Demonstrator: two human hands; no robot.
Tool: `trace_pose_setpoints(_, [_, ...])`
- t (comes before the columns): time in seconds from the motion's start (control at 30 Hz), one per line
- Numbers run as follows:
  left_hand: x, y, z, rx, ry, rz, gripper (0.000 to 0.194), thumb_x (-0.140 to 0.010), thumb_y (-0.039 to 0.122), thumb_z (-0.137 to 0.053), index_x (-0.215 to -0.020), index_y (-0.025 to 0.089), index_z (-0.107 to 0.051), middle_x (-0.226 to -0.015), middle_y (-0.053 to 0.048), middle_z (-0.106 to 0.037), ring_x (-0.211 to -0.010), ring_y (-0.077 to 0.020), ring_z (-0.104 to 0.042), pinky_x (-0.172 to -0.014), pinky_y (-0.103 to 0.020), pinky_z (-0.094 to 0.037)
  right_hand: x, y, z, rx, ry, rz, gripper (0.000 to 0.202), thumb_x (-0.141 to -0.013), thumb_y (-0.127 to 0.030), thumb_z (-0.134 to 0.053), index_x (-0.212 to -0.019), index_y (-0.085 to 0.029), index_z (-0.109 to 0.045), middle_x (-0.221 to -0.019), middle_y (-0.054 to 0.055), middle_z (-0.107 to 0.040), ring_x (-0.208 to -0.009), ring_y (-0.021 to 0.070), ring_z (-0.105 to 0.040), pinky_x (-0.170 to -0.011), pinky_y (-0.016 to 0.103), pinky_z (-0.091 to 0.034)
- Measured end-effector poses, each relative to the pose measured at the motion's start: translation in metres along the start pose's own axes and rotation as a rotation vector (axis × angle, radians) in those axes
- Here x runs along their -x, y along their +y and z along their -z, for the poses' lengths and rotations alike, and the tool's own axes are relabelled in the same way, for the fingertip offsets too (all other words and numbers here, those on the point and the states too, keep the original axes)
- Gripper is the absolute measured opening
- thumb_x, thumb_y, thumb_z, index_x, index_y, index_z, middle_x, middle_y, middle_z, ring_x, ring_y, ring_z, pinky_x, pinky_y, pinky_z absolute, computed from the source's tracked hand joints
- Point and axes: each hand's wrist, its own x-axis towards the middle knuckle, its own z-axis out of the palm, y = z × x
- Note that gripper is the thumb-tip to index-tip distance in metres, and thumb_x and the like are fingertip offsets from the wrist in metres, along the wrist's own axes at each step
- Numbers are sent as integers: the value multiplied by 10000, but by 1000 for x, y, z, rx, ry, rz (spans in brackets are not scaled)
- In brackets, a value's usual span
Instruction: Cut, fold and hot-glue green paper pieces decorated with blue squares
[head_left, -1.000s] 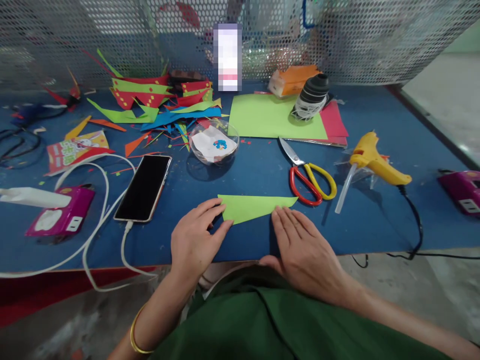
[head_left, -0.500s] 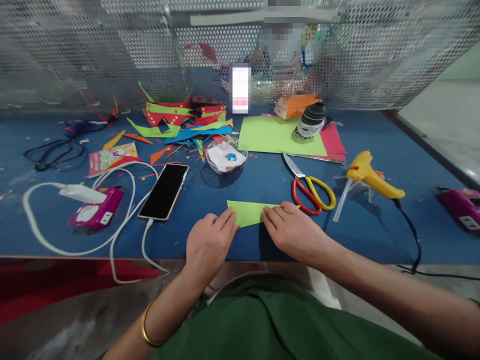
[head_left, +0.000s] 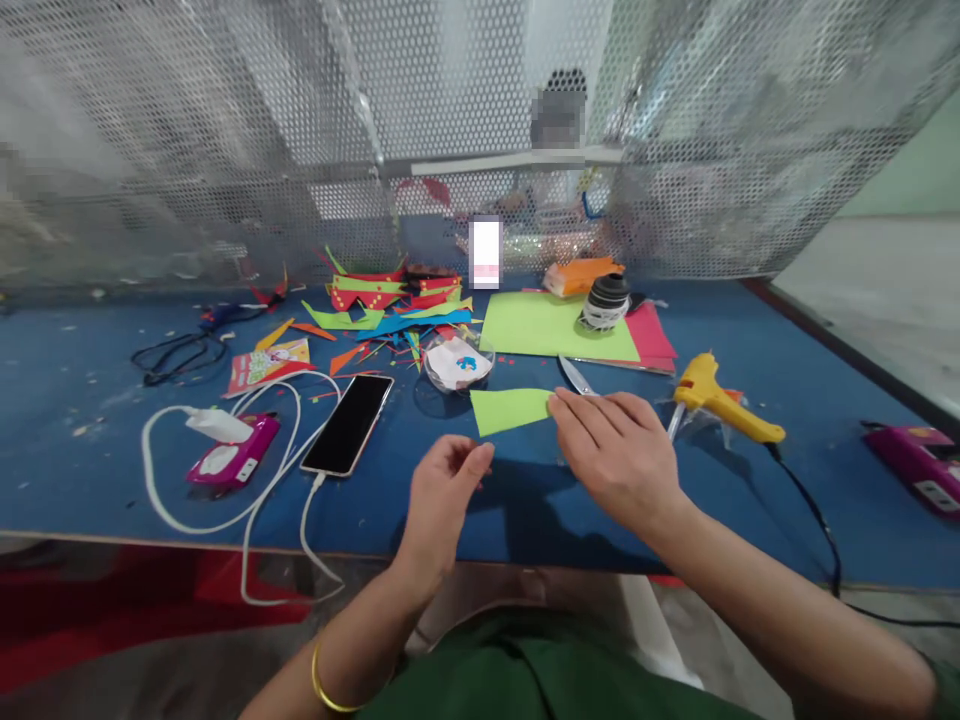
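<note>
My right hand (head_left: 619, 450) holds the right end of a light green paper strip (head_left: 510, 411) just above the table, its fingers closed together over the edge. The strip's left end is free, and its far right end is hidden under my fingers. Below that free end, apart from the paper, is my left hand (head_left: 446, 500) with curled fingers and the thumb held away from them; I see nothing in it. Scissors (head_left: 576, 375) lie behind my right hand, which covers their handles. A clear bowl (head_left: 491, 375) with white paper and small blue bits stands beyond the strip.
A charging phone (head_left: 349, 425) and a purple power socket (head_left: 234, 455) with white cable lie left. On the right is a yellow glue gun (head_left: 724, 400). Green paper sheets (head_left: 525, 325), a black bottle (head_left: 606, 300), red-and-green paper masks (head_left: 367, 290) and scraps lie behind, before a perforated metal screen (head_left: 262, 150).
My left hand has let go of the green strip and drawn back toward me. My right hand has lifted the strip and now covers the scissors' handles. The view has tilted upward.
</note>
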Motion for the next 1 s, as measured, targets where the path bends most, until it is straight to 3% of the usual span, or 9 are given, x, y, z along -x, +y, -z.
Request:
trace_pose_setpoints(0.1, [-9, 21, -31, 246, -186, 169, 503, -725, 640, -743, -843, 151, -749, -908, -113, -766, -869, -213, -694, -741, -287, -503, -15, 8, 0, 66, 97, -33, 263, -924, -85, -579, -1164, -106, -685, -1158, 127, -763, -979, 224, -716, -919, 390, -423])
trace_pose_setpoints(0.17, [-21, 35, -50, 413, -140, 223, 464, -695, 561, -806, -918, 158, -758, -1019, -116, -772, -948, -217, -707, -799, -291, -505, -23, 12, -3, 107, 146, -42, 259, -929, -91, -582, -1165, -120, -684, -1152, 103, -768, -1004, 222, -713, -935, 388, -408])
trace_pose_setpoints(0.3, [-60, 51, -72, 660, 20, 160, 361, -623, 434, -870, -811, 179, -698, -832, -35, -751, -820, -164, -709, -735, -258, -506, -34, 22, -14, 23, 188, -138, 240, -940, -120, -594, -1164, -149, -677, -1123, 79, -778, -1057, 233, -700, -991, 397, -389])
trace_pose_setpoints(0.43, [-101, 56, -69, 409, 31, -28, 369, -621, 506, -835, -696, 175, -688, -670, -18, -707, -662, -131, -656, -621, -226, -447, -44, 48, -27, -343, 168, -488, 365, -935, -364, -627, -1232, -153, -644, -1225, 157, -722, -1171, 312, -642, -1004, 487, -430])
trace_pose_setpoints(0.5, [-113, 56, -63, 348, -12, -75, 346, -591, 470, -860, -661, 167, -710, -627, -23, -697, -605, -120, -611, -606, -229, -428, -48, 62, -36, -641, 50, -705, 509, -851, -453, -693, -1247, -138, -635, -1212, 186, -715, -1150, 352, -644, -949, 528, -471])
trace_pose_setpoints(0.57, [-119, 54, -59, 306, -50, -96, 326, -585, 450, -868, -641, 159, -731, -598, -30, -689, -585, -120, -587, -597, -235, -413, -48, 70, -47, -963, -123, -834, 598, -755, -458, -759, -1238, -125, -640, -1065, 168, -757, -1007, 333, -700, -825, 484, -538])
trace_pose_setpoints(0.7, [-121, 44, -55, 248, -98, -89, 308, -590, 433, -870, -612, 151, -747, -587, -48, -691, -573, -126, -555, -604, -251, -407, -41, 62, -64, -1269, -313, -851, 485, -750, -404, -729, -1136, -115, -672, -830, 95, -777, -748, 255, -735, -629, 360, -570])
trace_pose_setpoints(0.87, [-121, 40, -52, 262, -40, -90, 307, -572, 434, -870, -584, 170, -715, -563, -7, -659, -551, -106, -521, -600, -245, -398, -35, 46, -66, -1471, -377, -950, 425, -752, -449, -739, -1056, -161, -676, -971, 102, -792, -838, 252, -746, -735, 350, -579])
trace_pose_setpoints(1.0, [-117, 46, -47, 287, 32, -142, 278, -606, 408, -852, -588, 178, -698, -516, 13, -618, -509, -94, -483, -552, -234, -365, -37, 43, -59, -1537, -387, -1032, 443, -690, -455, -803, -1014, -174, -689, -927, 79, -790, -800, 231, -724, -722, 323, -548])
